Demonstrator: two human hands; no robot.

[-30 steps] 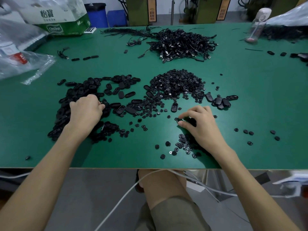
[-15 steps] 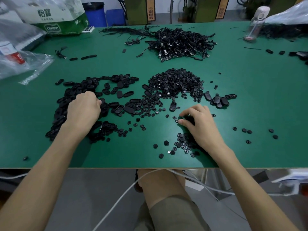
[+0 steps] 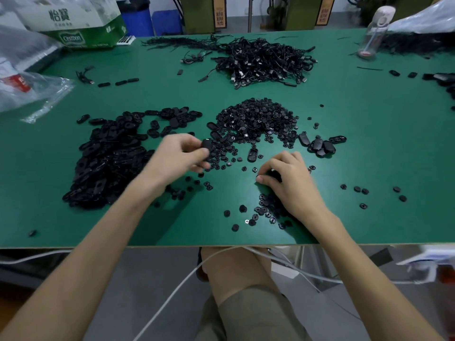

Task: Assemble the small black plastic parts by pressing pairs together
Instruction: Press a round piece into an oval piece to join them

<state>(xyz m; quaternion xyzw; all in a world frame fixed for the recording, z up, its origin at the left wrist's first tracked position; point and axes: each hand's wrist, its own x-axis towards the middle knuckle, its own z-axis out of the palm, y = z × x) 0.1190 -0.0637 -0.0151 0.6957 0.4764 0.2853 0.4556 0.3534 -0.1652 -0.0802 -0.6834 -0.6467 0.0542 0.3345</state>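
My left hand [image 3: 177, 156] is raised a little over the green table [image 3: 369, 143] and pinches a black oval shell [image 3: 205, 145] between thumb and fingers. To its left lies a broad heap of oval shells [image 3: 110, 153]. A mound of small round black pieces [image 3: 256, 119] sits at the centre. My right hand [image 3: 293, 183] rests on the table with curled fingers, its fingertips on a small round piece [image 3: 273, 174] among scattered ones. A few joined ovals [image 3: 320, 145] lie to the right of the mound.
A tangle of black cables [image 3: 266, 60] lies farther back. A green and white carton [image 3: 81, 23] and clear plastic bags [image 3: 29, 92] occupy the far left. A clear bottle [image 3: 371, 33] stands at the far right. Loose round pieces [image 3: 362, 190] dot the right side.
My left hand has left the oval heap and moved right toward the centre, carrying an oval shell. My right hand has stayed nearly in place over the scattered round pieces.
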